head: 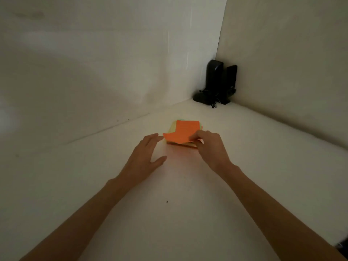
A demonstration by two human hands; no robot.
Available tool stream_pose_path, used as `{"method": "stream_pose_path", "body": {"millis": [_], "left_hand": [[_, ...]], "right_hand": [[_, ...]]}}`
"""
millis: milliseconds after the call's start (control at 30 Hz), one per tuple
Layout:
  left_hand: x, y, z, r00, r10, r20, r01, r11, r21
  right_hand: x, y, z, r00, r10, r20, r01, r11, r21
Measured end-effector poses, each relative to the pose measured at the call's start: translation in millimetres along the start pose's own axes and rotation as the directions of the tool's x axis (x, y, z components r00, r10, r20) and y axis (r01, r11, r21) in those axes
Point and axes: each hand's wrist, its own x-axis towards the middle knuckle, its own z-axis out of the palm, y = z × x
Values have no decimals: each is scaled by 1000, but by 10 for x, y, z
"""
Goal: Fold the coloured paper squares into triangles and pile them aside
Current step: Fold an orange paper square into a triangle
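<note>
Left wall: plain white wall (pixel 94 72). Its seam with the desk climbs from 9 o'clock toward 1 o'clock.
Left grip: left grip (pixel 145 157), a bare hand, released. Fingers are straight and close together, thumb spread toward 3 o'clock, palm down over the white desk (pixel 188 219). Fingertips are just beside the sheet's 9 o'clock corner; contact cannot be told.
Speck: small black speck (pixel 167 201) on the desk between the forearms, at 6 o'clock of the hands.
Top sheet: orange square paper sheet (pixel 180 131), mid-desk at 12 o'clock of both hands. Near edge is lifted and bowed, far part lies on the pile.
Pile: pile of coloured paper squares (pixel 171 129) flat on the desk under the sheet. Pale yellow-green shows at its 9 o'clock side.
Right grip: right grip (pixel 209 147), a bare hand, grasping the orange sheet. Curled fingers and thumb pinch its 4 o'clock corner.
Corner: two black upright speakers (pixel 218 81) with cables at 1 o'clock, where the walls meet, well apart from the pile.
</note>
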Motion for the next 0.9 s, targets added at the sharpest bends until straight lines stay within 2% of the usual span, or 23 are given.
{"method": "stream_pose_path", "body": {"millis": [67,200,300,367,467,600,800,900], "left_hand": [[-187,42,-61,997,75,6,-75,996,42],[-486,122,-51,964,212,162,-227,971,78],[-665,164,13,928,300,221,-306,952,-9],[-774,193,44,930,289,229,-281,957,-68],[-847,265,50,953,209,217,-188,975,-116],[-767,355,23,955,137,263,-107,986,-126],[-547,424,35,939,48,341,-7,993,-120],[-435,406,58,934,53,354,-17,995,-103]], "right_hand": [[-270,-123,-64,996,-68,62,65,997,47],[-821,-121,-121,944,-172,283,139,981,134],[-1079,-72,-148,941,-187,283,144,975,167],[-1177,-67,-174,947,-180,267,151,980,127],[-1251,-74,-193,924,-244,294,256,967,-1],[-1289,-94,-229,917,-293,270,295,955,31],[-1176,-25,-228,944,-98,315,76,994,83],[-1059,2,-196,946,-18,324,-7,997,74]]}}
